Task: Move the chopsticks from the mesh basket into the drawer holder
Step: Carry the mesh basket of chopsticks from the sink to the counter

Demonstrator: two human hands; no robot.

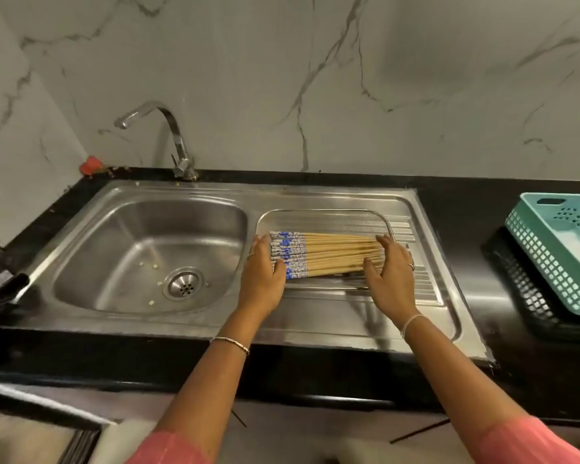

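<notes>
Chopsticks (329, 257) lying flat in a bunch inside the mesh basket (322, 217) on the sink's draining side. Left hand (261, 279) at 9 o'clock of the bunch, right hand (390, 279) at 3 o'clock, fingers spread wide, cupping both ends, nothing lifted. Open sink bowl (141, 256) at 9 o'clock; bare black counter (456, 209) at 3 o'clock.

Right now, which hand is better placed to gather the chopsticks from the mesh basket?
Neither alone: left hand is at the patterned ends of the chopsticks, right hand at the tips.
</notes>
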